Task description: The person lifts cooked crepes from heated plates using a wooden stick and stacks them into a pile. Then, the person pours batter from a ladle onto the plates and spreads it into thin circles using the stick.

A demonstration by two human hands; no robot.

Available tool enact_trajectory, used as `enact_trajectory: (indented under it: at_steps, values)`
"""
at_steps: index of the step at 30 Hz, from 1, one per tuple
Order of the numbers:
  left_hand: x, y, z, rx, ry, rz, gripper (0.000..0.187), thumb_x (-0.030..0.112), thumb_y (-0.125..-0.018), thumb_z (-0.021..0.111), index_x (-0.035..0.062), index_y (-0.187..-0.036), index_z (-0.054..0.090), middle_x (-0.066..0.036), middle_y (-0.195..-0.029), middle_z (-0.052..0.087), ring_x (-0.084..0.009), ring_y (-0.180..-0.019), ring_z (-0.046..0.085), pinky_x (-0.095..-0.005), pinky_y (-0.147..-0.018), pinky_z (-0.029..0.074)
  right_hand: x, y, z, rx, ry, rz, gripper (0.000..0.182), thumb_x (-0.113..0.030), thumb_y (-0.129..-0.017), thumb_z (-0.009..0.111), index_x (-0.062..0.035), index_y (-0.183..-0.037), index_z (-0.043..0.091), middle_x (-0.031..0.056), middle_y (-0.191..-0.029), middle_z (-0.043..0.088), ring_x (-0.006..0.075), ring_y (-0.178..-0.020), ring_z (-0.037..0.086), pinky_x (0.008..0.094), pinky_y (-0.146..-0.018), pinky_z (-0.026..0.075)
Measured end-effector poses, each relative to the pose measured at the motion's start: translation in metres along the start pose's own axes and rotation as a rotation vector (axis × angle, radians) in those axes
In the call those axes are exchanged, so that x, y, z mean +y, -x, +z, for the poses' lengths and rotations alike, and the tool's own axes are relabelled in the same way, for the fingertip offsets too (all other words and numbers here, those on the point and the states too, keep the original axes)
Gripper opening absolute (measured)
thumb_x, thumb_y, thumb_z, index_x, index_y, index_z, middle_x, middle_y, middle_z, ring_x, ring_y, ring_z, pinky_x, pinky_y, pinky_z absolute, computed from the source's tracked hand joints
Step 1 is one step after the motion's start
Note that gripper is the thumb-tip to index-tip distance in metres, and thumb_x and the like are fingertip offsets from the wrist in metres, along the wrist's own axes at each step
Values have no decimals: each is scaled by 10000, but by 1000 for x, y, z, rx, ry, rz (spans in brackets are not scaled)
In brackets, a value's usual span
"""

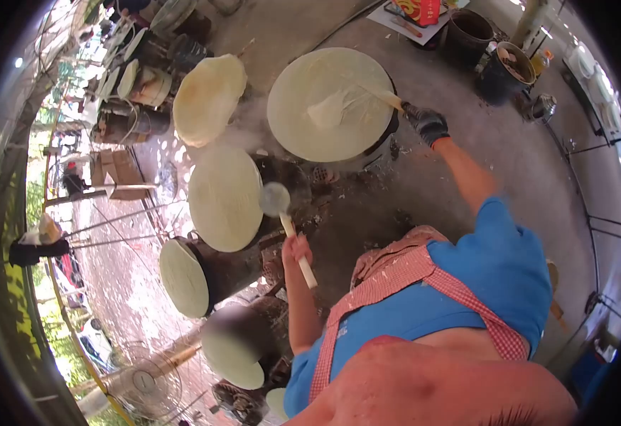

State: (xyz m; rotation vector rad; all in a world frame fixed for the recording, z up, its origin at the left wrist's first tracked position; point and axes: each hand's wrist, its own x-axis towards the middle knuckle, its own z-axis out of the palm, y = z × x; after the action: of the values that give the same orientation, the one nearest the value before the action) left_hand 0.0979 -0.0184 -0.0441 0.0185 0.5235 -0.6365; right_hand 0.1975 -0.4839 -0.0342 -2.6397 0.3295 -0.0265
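Note:
My left hand (297,250), bare, is wrapped round the pale handle of a ladle (275,199), whose round head is beside a pale round sheet (225,199). On my right hand (428,123) is a dark glove, and its fingers are closed round the handle of a wooden spatula (390,98). The spatula's far end reaches over a large round pan of pale batter (303,106), where a thicker lump of batter (327,111) lies near the middle. Steam drifts at the left of this pan.
A browned round sheet (209,99) is left of the large pan. More round sheets (184,277) lie at the lower left. Dark buckets (470,35) stand at the upper right. Lidded pots (143,84) are at the upper left, and a fan (144,382) is at the bottom left.

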Motion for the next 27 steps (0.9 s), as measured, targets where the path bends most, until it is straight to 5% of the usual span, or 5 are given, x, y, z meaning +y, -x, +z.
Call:
enact_trajectory:
  at_steps: [5,14,16,18,27]
  values:
    - [2,-80,77,68,-36,-105,309,153,-848,415,118,-570,285,22,-453,256,-70,-322,246,-207,-277,237,16,21,20,-133,65,3,349,-391,-872,331,-233,-1150,473,159,-742,580,308,-694,568,393,-653,429]
    - [-70,-168,87,411,-460,250,136,71,-805,430,121,-850,312,23,-518,270,-70,-352,245,-205,-291,223,-23,121,92,65,152,-151,339,-348,-842,407,-235,-1152,487,149,-761,585,336,-642,562,438,-552,431]
    - [-50,-132,63,-108,-44,-176,132,114,-828,445,154,-901,343,14,-539,299,-72,-341,248,-201,-285,209,-28,123,79,109,134,-210,357,-325,-823,444,-231,-1165,486,141,-745,584,299,-586,564,405,-530,440]
    - [-67,-42,55,-89,-569,297,124,159,-849,452,206,-941,383,14,-554,311,-62,-333,241,-186,-278,198,-55,132,38,-18,306,-250,356,-305,-805,472,-223,-1151,502,131,-740,587,282,-561,559,395,-520,435]
    - [-35,52,24,-334,389,-32,274,258,-907,366,136,-1116,495,-4,-573,298,-77,-404,319,-213,-307,285,-123,135,82,261,-38,-720,480,-275,-700,648,-210,-1155,509,126,-630,562,275,-529,545,394,-472,410]
